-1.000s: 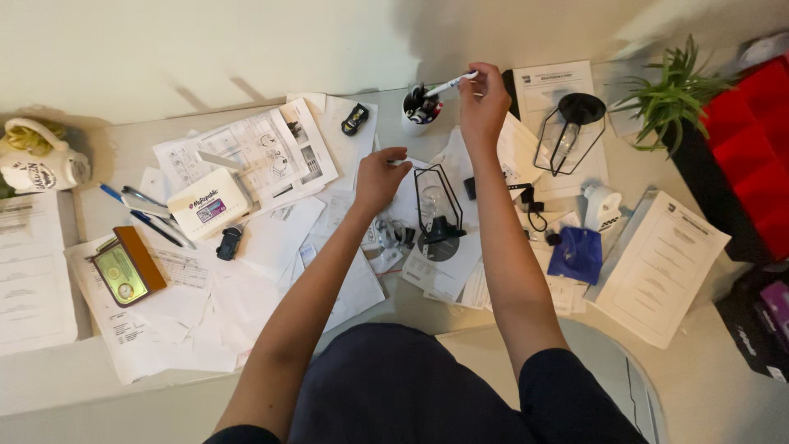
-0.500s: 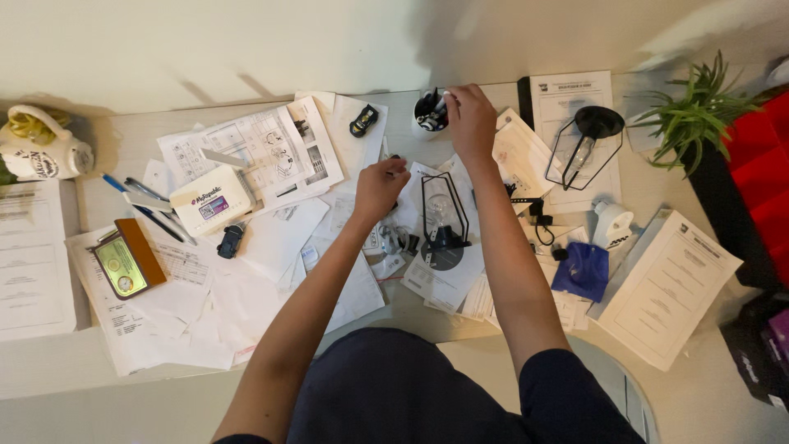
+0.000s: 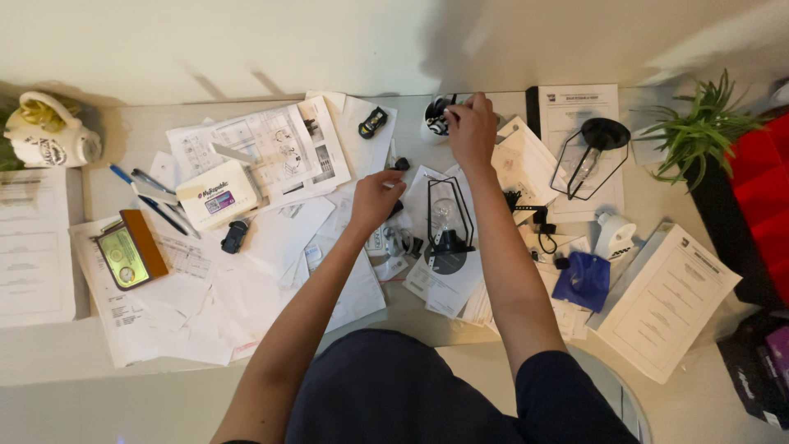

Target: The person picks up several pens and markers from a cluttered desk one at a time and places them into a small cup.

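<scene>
My right hand (image 3: 470, 127) has come down to the white cup (image 3: 436, 123), pen gone from view, fingers curled at its rim. Left hand (image 3: 374, 200) has dropped onto the papers (image 3: 279, 238), curled loosely; whether it pinches anything, I cannot tell.

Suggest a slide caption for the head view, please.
Right hand at a white pen cup, left hand resting on scattered papers beside a black wire lamp.

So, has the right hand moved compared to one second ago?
Yes. The right hand has come down toward the white pen cup. Before, it held a pen raised above the cup; now its fingers rest at the cup's rim.
</scene>
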